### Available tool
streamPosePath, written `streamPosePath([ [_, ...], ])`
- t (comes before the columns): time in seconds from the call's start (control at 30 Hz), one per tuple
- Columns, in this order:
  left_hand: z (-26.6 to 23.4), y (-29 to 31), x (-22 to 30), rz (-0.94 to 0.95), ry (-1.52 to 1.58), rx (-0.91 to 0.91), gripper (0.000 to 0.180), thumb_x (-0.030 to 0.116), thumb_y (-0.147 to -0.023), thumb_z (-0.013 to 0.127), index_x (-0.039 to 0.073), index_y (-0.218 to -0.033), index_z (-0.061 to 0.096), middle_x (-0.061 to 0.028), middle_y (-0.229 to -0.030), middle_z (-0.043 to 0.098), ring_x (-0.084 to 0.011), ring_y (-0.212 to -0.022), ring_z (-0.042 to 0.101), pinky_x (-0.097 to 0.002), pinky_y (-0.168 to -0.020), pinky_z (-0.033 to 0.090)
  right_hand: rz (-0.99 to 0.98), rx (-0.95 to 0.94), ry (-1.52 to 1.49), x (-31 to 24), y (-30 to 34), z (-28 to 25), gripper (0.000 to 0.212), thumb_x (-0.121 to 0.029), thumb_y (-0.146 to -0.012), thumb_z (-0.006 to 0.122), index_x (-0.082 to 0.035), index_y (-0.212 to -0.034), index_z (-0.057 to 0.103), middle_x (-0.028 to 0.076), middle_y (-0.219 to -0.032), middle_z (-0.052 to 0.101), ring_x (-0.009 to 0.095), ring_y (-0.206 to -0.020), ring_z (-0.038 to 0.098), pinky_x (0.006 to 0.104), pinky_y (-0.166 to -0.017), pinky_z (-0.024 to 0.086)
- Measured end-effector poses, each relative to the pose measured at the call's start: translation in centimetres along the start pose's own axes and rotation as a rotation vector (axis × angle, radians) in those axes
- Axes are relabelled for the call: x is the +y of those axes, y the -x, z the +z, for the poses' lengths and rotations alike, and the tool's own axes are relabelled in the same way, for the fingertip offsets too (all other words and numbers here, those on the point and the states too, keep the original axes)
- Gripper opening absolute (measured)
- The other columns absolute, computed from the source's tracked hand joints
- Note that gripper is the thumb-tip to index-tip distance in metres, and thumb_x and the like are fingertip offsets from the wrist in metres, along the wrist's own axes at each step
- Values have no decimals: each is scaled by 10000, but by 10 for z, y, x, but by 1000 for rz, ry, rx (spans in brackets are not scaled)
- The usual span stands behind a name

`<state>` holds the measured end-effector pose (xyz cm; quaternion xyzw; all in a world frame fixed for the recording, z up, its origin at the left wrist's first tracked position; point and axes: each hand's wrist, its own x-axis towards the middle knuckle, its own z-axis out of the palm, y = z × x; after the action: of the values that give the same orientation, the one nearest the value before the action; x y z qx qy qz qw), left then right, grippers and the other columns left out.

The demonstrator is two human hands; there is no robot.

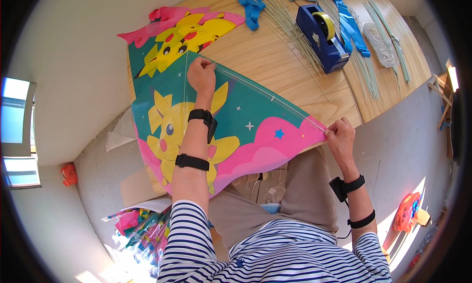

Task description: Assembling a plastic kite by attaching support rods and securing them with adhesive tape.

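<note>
A printed kite sail (250,108), teal and pink with a yellow cartoon figure, lies on the table and hangs partly over its near edge toward my lap. Along its slanting right edge runs a thin pale rod (290,109), with small white tabs on it. Near the rod's upper end, my left hand (201,76) is closed, fingertips pinched at the sail's edge; my own fingers partly hide what they grip. At the sail's right corner, my right hand (340,138) pinches the rod's lower end together with the pink tip.
Beyond lies another printed sail (196,32). Farther right are a blue tape dispenser (322,42), blue straps (350,30), bundles of thin sticks (290,25) and a clear box (381,44) of small white parts. Colourful sheets (145,234) are heaped at lower left.
</note>
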<state>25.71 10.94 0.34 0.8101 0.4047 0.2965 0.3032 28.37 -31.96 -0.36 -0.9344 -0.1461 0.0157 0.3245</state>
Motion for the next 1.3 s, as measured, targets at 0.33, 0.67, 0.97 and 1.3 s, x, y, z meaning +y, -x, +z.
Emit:
streamPosePath([
  [0.33,6,-2,-7,21,-67,15,135,86,-750,805,34,-816,700,-58,-726,695,-169,-658,643,-320,-643,499,2,-6,-8,-5,0,-3,179,-38,-683,764,-39,-660,586,108,-766,557,329,-767,566,429,-708,388],
  [0.67,9,-1,-9,33,-103,2,154,104,-746,809,34,-816,690,-61,-737,695,-186,-665,645,-327,-638,495,-7,-1,-18,-1,0,-2,180,-25,-670,765,-31,-662,585,110,-760,559,333,-748,572,441,-683,409],
  [0.97,6,-5,-11,97,-179,61,183,118,-741,813,52,-836,671,-86,-740,696,-256,-721,680,-385,-651,509,4,-1,-33,-3,0,-3,173,-20,-662,754,-34,-654,582,110,-758,558,334,-747,571,438,-680,408],
  [1.3,-23,5,-5,332,-143,-87,195,133,-843,725,36,-1002,666,-164,-1056,698,-349,-1008,649,-445,-817,509,4,3,-31,-4,2,-4,154,-36,-672,755,-30,-655,602,112,-773,572,328,-791,576,428,-716,396],
])
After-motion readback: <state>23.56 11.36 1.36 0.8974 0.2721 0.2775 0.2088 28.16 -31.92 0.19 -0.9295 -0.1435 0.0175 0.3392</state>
